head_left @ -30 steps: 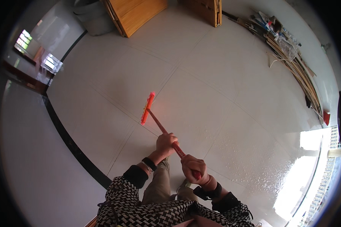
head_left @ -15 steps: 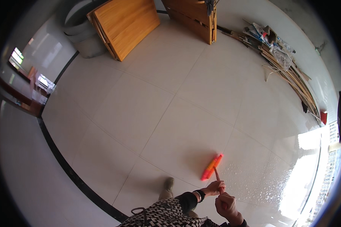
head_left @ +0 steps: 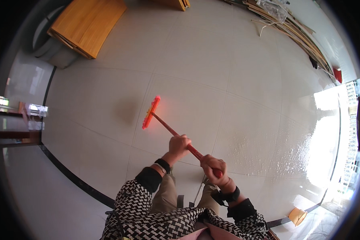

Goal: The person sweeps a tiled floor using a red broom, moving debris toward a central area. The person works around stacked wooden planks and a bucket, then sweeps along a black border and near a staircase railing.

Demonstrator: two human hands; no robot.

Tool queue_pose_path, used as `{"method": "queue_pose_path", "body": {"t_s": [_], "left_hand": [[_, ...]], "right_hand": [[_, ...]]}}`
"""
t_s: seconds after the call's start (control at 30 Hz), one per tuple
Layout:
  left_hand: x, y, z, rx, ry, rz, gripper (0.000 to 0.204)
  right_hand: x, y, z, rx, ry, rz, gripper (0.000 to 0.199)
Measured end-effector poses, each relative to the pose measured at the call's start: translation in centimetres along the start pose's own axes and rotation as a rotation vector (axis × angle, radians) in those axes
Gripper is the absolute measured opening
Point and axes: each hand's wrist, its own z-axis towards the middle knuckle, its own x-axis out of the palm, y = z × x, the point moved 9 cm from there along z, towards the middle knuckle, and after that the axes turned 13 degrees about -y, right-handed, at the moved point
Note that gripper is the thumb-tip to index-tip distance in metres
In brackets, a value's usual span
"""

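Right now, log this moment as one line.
left hand: grips broom handle | right hand: grips handle end | broom head: left of wet floor

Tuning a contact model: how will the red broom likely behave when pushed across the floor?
The broom's handle is probably stiff: it looks straight from right hand to head. The wide head, joined to a thin handle near its middle, may twist if one end catches. It could slide more easily on the glistening floor patch.

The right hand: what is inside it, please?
The right hand grips the red handle near its end; the tip shows beyond the hand. The stretch inside the hand is covered.
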Motion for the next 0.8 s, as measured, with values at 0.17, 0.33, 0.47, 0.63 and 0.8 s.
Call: {"method": "queue_pose_path", "body": {"t_s": [0.17,0.33,0.47,0.63,0.8], "left_hand": [[11.8,-7.9,0.0,0.017,0.218,-0.031,0.013],[27.9,-37.6,-3.3,0.042,0.415,-0.547,0.012],[33.7,-49.2,-1.8,-0.088,0.500,-1.118,0.013],[28.6,-52.1,1.8,-0.196,0.613,-1.263,0.014],[16.4,-42.3,7.5,0.188,0.066,-0.452,0.009]], "right_hand": [[-10.5,-0.2,-2.8,0.052,-0.083,-0.060,0.010],[-31.2,9.5,-11.6,0.150,-0.262,-0.411,0.024],[-35.1,8.9,-12.4,0.220,-0.046,-0.822,0.028],[-34.7,17.5,-10.5,-0.021,-0.137,-0.740,0.026],[-35.1,18.3,-8.1,-0.099,-0.191,-0.348,0.018]]}}
